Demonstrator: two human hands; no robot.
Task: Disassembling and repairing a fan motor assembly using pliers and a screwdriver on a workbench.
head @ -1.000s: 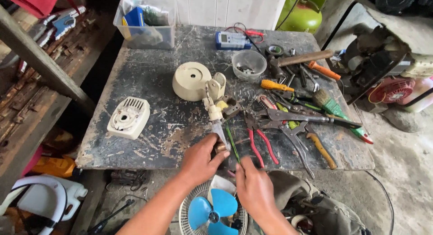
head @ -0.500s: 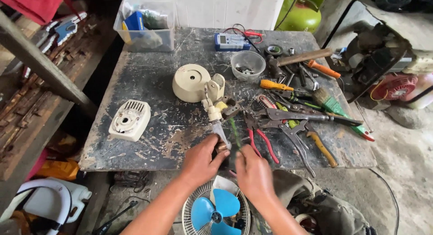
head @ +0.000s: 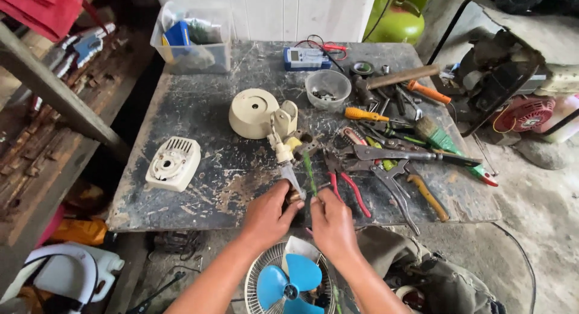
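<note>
Fingers of the left hand (head: 267, 216) pinch the near end of a grey blade-like part (head: 291, 178) running away up the bench (head: 181, 109), while the right hand (head: 332, 223) pinches a green screwdriver (head: 309, 174) just beside it.

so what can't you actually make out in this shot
- Head view: what the left hand and right hand pinch at the table's near edge is hidden by the fingers.
- Head view: the small fan with blue blades is cut off by the bottom edge.
- Head view: the parts in the clear bowl are too small to tell.
- Head view: the things inside the plastic bin are blurred by its cloudy walls.
</note>
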